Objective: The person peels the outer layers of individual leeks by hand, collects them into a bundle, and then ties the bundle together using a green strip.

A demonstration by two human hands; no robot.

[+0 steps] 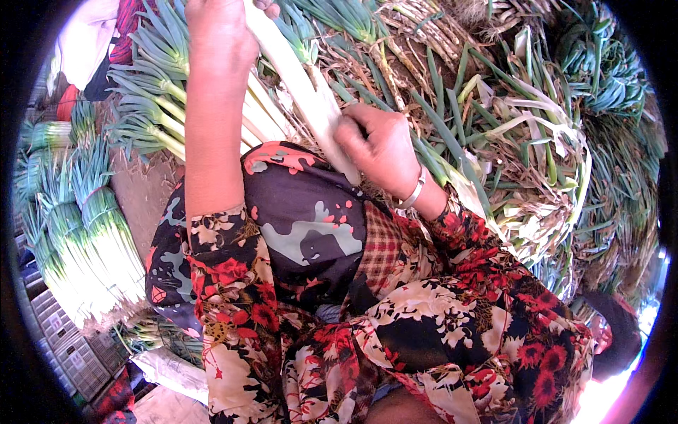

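Observation:
A thick white green onion [311, 95] slants across my lap, its lower end over my dark patterned lap. At the top edge, my left hand [224, 32] grips its upper part; most of those fingers are cut off or turned away. My right hand [381, 145], with a silver bracelet at the wrist, is closed against the stalk near the lower end, thumb and bent fingers touching it. Whether a strip of skin is pinched there is too small to tell. Beside my left forearm lies a pile of green onions [166, 106] with white stalks and blue-green leaves.
Tied green onion bundles [92, 233] stand at the left, next to grey plastic crates [70, 339]. Peeled-off leaves and dry skins [537, 191] heap up at the right. Untrimmed onions [431, 32] lie at the far side. A person's dark-haired head [614, 332] shows at lower right.

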